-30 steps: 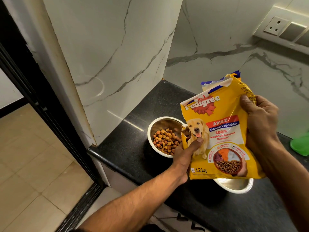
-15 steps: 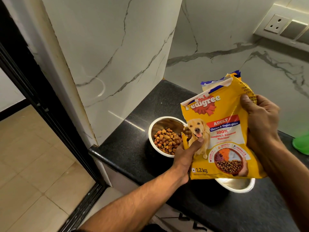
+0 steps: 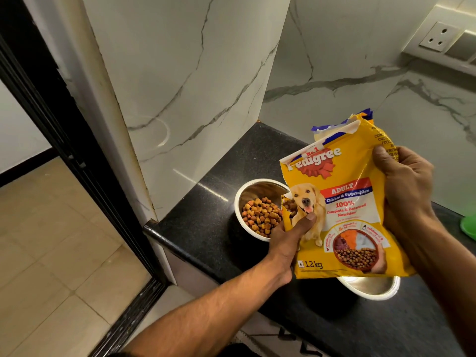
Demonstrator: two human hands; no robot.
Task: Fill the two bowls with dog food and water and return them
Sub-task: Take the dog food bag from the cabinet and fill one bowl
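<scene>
- Head view: a yellow dog food bag [image 3: 342, 210] is held upright over a black counter [image 3: 206, 228], between two bare hands.
- The left hand [image 3: 288, 240] grips the bag's lower left edge, thumb pressed across the front on the printed dog, the other fingers hidden behind the bag.
- The right hand [image 3: 407, 186] is closed on the bag's right edge, thumb on the front near the top, fingers wrapped round the back.
- A torn opening in the bag's left side, just above the left thumb, shows kibble inside.
- A steel bowl [image 3: 251, 191] stands on the counter just left of the bag, touching the left hand's knuckles; brown and orange kibble [image 3: 260, 217] lies heaped in it.
- A second steel bowl [image 3: 371, 287] sits on the counter under the bag's bottom edge, mostly hidden; what it holds cannot be told.
- Behind the bag rise white marble walls [image 3: 180, 86], with a socket plate [image 3: 438, 37] up to the bag's right.
- Left of the counter, a dark door frame [image 3: 64, 124] and beige floor tiles [image 3: 51, 240].
</scene>
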